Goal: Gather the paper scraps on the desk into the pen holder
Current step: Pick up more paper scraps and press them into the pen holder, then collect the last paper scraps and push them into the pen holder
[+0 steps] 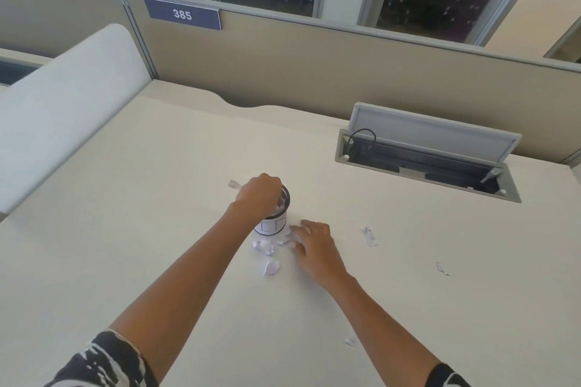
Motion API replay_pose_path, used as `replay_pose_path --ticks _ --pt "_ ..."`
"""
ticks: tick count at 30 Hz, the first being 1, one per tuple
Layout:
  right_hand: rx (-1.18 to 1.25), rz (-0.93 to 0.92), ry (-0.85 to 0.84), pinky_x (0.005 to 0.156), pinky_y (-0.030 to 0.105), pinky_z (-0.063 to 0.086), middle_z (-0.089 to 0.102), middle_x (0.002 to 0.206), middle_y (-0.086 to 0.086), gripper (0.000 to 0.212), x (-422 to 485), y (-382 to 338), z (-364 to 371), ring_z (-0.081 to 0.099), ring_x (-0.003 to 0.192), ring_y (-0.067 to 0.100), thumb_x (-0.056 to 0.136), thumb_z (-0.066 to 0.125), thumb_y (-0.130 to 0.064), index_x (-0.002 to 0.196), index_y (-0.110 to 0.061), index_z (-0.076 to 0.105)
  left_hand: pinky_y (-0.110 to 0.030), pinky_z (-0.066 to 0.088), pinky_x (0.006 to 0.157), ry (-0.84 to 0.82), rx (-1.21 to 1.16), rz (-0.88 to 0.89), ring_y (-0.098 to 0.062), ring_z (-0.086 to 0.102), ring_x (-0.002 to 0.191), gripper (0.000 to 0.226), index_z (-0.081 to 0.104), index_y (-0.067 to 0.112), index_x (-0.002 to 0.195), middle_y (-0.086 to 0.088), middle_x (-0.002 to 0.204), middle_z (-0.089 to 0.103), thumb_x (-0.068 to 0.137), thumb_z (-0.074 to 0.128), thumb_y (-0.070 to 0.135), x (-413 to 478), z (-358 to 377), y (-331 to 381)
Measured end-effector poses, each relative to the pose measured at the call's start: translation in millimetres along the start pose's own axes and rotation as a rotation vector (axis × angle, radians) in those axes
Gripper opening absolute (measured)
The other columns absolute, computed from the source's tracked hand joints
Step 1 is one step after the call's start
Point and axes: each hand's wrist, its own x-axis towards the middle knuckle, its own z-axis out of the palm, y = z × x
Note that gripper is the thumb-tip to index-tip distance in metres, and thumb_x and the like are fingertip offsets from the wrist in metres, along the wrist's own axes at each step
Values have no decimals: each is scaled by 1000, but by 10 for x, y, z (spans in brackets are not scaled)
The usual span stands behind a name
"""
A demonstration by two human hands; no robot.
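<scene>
i see the holder [273,223] at frame centre on the surface [157,245], scraps showing at its rim. my left hand [258,195] is bunched over its mouth (i cannot tell what the fingers grip). my right hand [314,245] lies spread, fingers loose, touching the scraps [267,248] just below it.
</scene>
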Motion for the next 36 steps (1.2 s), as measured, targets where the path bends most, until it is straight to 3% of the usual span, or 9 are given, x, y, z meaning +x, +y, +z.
replay_pose_path --ticks 5,8,13,15,19,24,27,31,36 --pt "-62 -248 38 100 38 41 51 131 -2 46 -339 -121 163 44 119 26 81 43 -3 121 -22 56 -31 43 66 -59 78 52 -33 64 93 14 60 1 98 -15 101 63 92 48 8 51 48 21" --pt "-112 -397 142 98 40 43 58 125 1 39 -415 -289 208 50 115 27 80 45 -2 113 -16 60 -31 41 61 -104 102 79 -33 61 81 15 57 0 89 -9 77 52 88 43 -1 50 -2 72" --pt "-250 -583 106 110 47 31 51 137 9 38 -265 -657 373 41 130 30 87 41 -5 122 -14 54 -33 43 58 -59 58 66 -31 51 69 12 47 5 73 -6 69 45 83 46 -3 -7 -142 129" --pt "-356 -584 76 113 47 29 47 141 9 41 -205 -730 420 38 134 29 88 43 -8 127 -16 50 -34 51 64 -29 -17 40 -33 57 72 9 61 5 81 -10 82 59 81 53 1 -49 -263 112" --pt "-503 -553 87 106 44 40 56 129 9 37 -164 -625 411 50 123 29 84 38 -9 116 -16 54 -41 55 84 75 -235 5 -31 65 90 35 74 21 91 -7 103 68 79 48 0 -106 -504 -114" --pt "-406 -523 190 93 37 41 59 108 6 32 -325 -111 358 54 101 27 78 39 -1 102 -12 56 -26 44 67 399 -486 -133 -22 62 84 49 71 29 80 2 92 68 76 38 -7 -306 -479 -573" --pt "-391 -481 243 98 39 43 60 108 3 27 -494 228 251 55 104 25 80 49 -3 102 -14 59 -33 50 76 487 -575 -207 -25 62 97 51 71 26 89 4 97 67 77 34 -8 -430 -193 -750" --pt "-352 -349 269 103 42 41 60 113 -3 18 -625 493 72 54 113 21 89 45 -20 100 -20 61 -28 46 76 391 -714 -254 -19 62 96 52 65 21 114 -1 118 65 82 36 -9 -491 228 -858" --pt "-225 -171 345 99 36 46 63 121 -1 24 -635 496 -78 55 118 21 92 51 -28 110 -20 64 -30 48 82 188 -898 -173 -19 59 110 50 51 27 135 2 132 54 90 60 7 -509 488 -819"
